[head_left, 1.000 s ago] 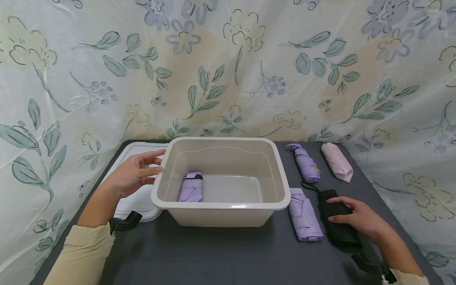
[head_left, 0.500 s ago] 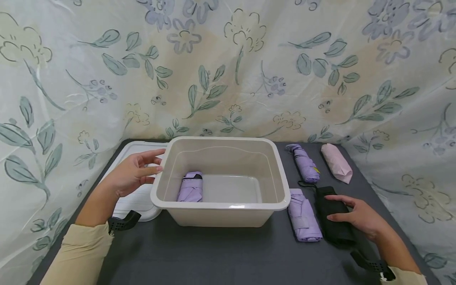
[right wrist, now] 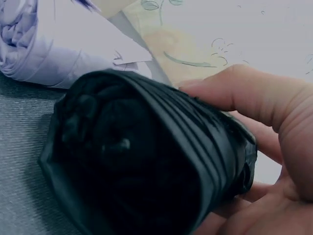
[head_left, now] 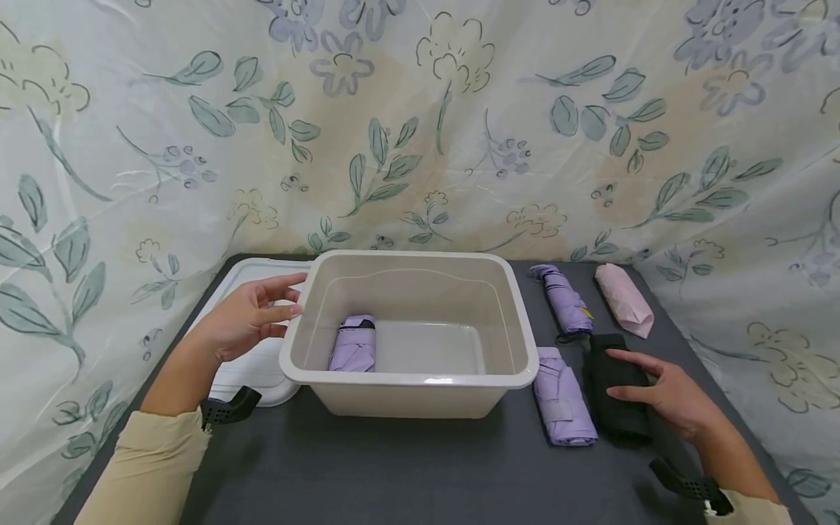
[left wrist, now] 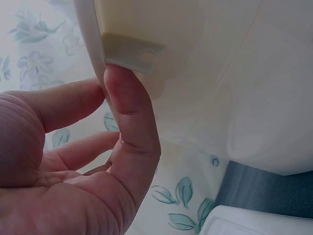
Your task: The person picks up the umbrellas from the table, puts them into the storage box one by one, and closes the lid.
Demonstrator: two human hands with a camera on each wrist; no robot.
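A beige plastic storage box [head_left: 410,399] stands upright in the middle of the head view. My left hand [head_left: 246,321] holds its left rim; in the left wrist view the thumb and curled fingers pinch the rim [left wrist: 93,44]. To the right, my right hand [head_left: 672,401] grips a black folded umbrella [head_left: 607,386] from its right side. The right wrist view shows the bunched end of this black umbrella [right wrist: 117,142] close up, thumb along its upper side. Inside the box, at the left, lies a purple folded umbrella [head_left: 353,346].
Right of the box lie a light purple folded umbrella [head_left: 564,401], another purple one [head_left: 563,299] farther back and a pink wrapped roll [head_left: 625,299]. A white lid [head_left: 243,379] lies partly behind the box at the left. A floral curtain [head_left: 394,131] hangs behind the grey table [head_left: 394,467].
The black umbrella has shifted slightly away from me and turned straighter in my right hand, its near end pulling back. My left hand stays at the box rim.
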